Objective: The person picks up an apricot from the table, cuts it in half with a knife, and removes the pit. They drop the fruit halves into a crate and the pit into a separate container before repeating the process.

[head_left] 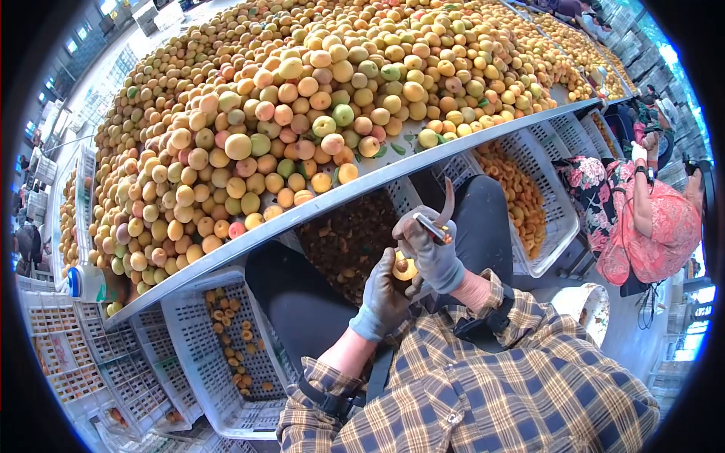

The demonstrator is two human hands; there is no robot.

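Note:
My left hand [382, 300], in a grey glove, is closed around a cut apricot [405, 269]. Its yellow flesh faces up, with the brown pit showing. Right beside it, my gloved right hand [433, 257] grips a knife [449, 199] with a curved blade that points up and away from the fruit. The fingers of both hands meet near the apricot, and part of the fruit is hidden by them. Below the hands, between my knees, a crate holds a dark heap of pits and scraps [343, 241].
A large pile of whole apricots [302, 113] covers the metal-edged table [249, 240]. A white crate [226, 408] with some apricot halves stands left; another crate [565, 243], full of halves, stands right. A person in pink floral clothing [653, 219] sits further right.

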